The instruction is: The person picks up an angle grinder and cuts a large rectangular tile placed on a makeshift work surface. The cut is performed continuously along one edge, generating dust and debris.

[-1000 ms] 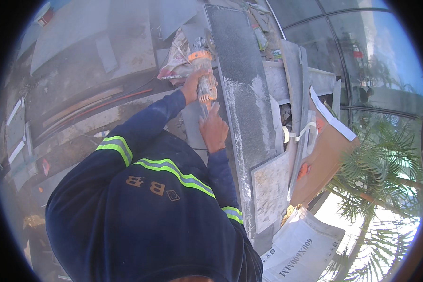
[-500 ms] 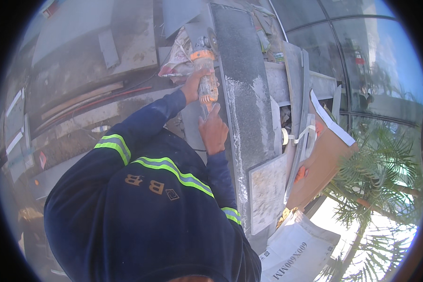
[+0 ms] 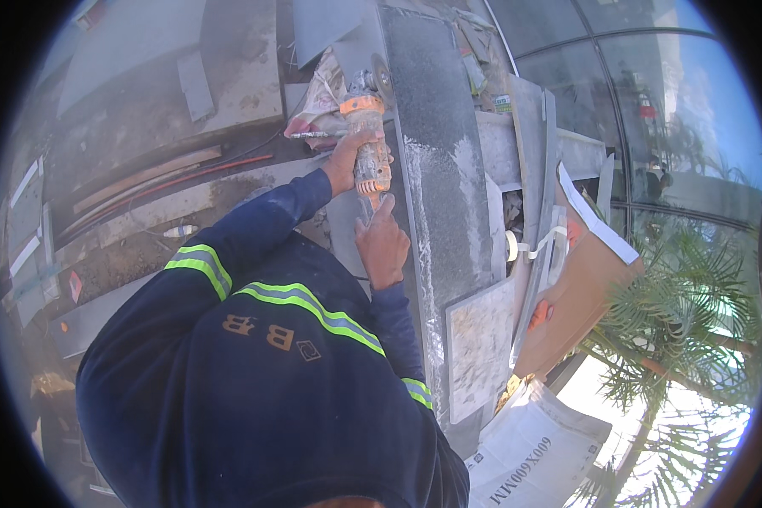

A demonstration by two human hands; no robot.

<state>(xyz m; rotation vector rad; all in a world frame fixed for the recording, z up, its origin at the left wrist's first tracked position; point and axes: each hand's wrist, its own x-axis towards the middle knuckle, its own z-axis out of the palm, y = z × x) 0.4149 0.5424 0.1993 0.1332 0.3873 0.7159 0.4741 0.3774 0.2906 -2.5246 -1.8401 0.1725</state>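
An orange and grey, dust-covered angle grinder (image 3: 368, 135) is held in both of my hands. My left hand (image 3: 347, 159) wraps round the middle of its body. Closer to me, my right hand (image 3: 383, 245) grips the rear end, the fingers closed on it. The round disc (image 3: 382, 74) stands upright at the left edge of a long dark grey stone slab (image 3: 436, 110); I cannot tell whether it touches. White dust lies along that edge and in patches on the slab's surface.
A smaller pale tile (image 3: 481, 351) rests on the slab's near end. To the right are thin grey strips (image 3: 533, 161), a roll of white tape (image 3: 512, 245) and a brown cardboard sheet (image 3: 580, 296). A crumpled bag (image 3: 317, 102) and an orange rod (image 3: 186, 188) lie left, glass panels (image 3: 567, 85) far right.
The grinder and both hands have shifted very slightly left and toward me along the slab's edge. My grip looks the same.
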